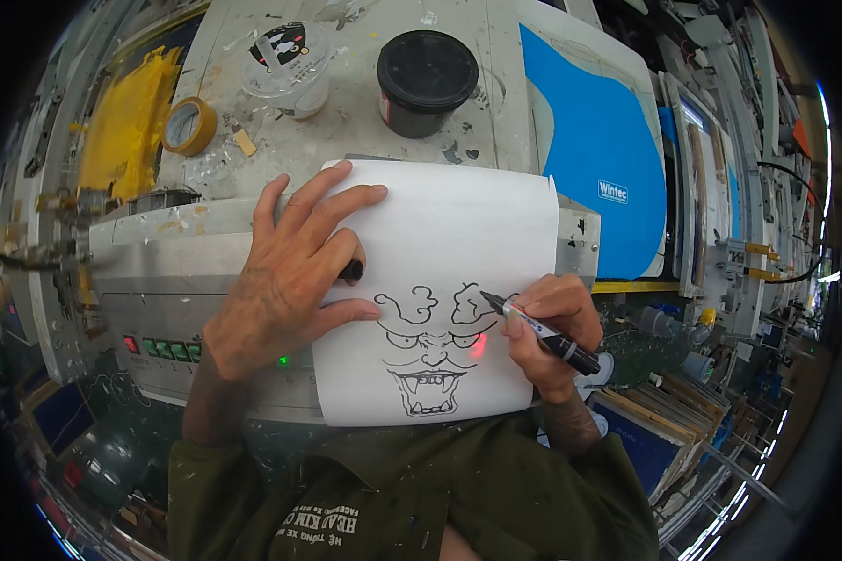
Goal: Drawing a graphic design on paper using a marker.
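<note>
A white sheet of paper (449,224) lies before me, with a fanged face drawn in black line (430,374) on its lower half. My right hand (552,327) grips a black-and-white marker (544,335), its tip at the curly line above the right eye of the drawing. On the paper's left side, my left hand (295,266) presses down with thumb and fingertips spread. A small black piece, apparently the marker's cap (352,270), is tucked under a curled finger of that hand. A reddish glow falls on the sheet near the right eye.
Beyond the paper stand a black lidded tub (428,79), a clear plastic cup (295,79) and a roll of yellow tape (189,126). A blue sheet (599,159) lies at the right. Lit buttons (171,351) line the grey machine panel at left.
</note>
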A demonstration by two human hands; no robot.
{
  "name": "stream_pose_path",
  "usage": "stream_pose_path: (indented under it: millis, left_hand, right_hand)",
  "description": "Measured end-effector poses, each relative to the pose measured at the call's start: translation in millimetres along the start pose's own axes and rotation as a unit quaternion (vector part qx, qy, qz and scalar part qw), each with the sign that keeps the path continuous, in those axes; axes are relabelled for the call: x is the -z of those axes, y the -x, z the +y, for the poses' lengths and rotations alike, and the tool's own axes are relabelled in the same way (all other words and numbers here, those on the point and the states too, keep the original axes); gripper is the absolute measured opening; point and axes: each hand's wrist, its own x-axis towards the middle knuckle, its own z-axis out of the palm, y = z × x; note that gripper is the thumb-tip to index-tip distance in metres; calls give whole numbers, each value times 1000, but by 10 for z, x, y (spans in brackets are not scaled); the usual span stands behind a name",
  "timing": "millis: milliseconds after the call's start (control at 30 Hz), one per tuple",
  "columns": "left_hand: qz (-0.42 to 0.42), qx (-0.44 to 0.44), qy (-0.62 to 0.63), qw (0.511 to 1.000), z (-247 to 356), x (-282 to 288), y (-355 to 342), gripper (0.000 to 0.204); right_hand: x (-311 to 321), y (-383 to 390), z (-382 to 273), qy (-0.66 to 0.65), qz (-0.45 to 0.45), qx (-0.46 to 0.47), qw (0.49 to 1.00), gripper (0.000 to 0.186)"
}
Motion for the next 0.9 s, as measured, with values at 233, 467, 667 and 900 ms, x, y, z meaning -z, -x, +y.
stream_pose_path:
  millis: [233, 467, 667, 900]
  left_hand:
    - [27, -4, -5, 1000, -7, -72, 2, 54]
    - [92, -8, 19, 996, -61, -169, -3, 55]
    - [23, -39, -2, 999, 12, -42, 28, 55]
    - [34, -60, 3, 998, -8, -94, 7, 53]
  right_hand:
    - [-17, -271, -55, -73, 5, -77, 994, 29]
    - [-50, -641, 124, -78, -30, 8, 996, 26]
    - [116, -449, 110, -92, -74, 6, 993, 23]
    - [306, -380, -111, -55, -146, -45, 987, 22]
